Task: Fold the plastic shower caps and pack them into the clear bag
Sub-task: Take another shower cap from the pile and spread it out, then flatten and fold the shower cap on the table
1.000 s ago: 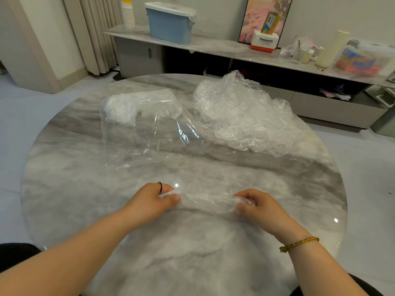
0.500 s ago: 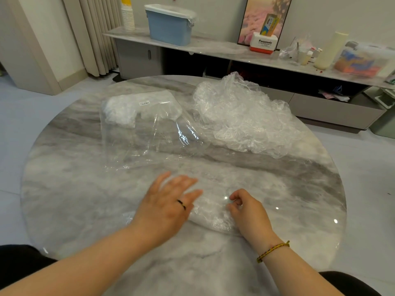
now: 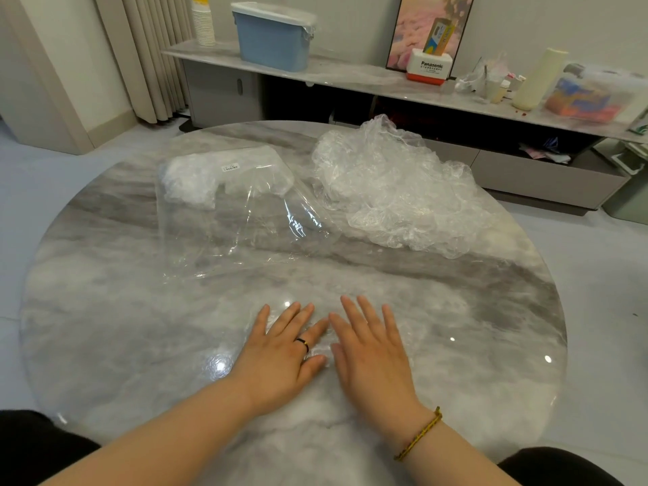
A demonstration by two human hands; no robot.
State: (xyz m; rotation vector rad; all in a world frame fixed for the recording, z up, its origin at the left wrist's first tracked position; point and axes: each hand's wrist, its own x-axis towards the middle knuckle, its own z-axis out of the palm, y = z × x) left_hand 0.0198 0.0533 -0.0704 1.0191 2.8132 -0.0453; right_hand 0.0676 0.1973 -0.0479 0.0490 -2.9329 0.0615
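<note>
From the head camera, both forearms reach in from 6 o'clock over a round grey-and-white marble table (image 3: 105,327). The left hand (image 3: 280,352) lies palm down with its fingers straight and slightly fanned, pointing toward 1 o'clock; a thin black ring (image 3: 302,343) sits on one finger. The right hand (image 3: 371,352) lies flat just beside it, fingers straight and pointing toward 11 o'clock, with a braided yellow bracelet (image 3: 419,434) on the wrist. The two index fingertips nearly meet. Both hands are spread flat and grip nothing. They press on a thin, flattened clear plastic shower cap (image 3: 321,349), which shows as wrinkled film in the gap between them, at the table's 6 o'clock side.

The large clear plastic bag (image 3: 238,219) lies at about 11 o'clock, its mouth toward the hands. A bundle of folded white caps (image 3: 191,184) sits in its far left corner. A loose heap of crumpled clear shower caps (image 3: 396,191) lies at 1 o'clock, touching the bag's right edge. Beyond the table, at 12 o'clock, a blue plastic bin (image 3: 270,40) stands on a long low sideboard (image 3: 350,77).
</note>
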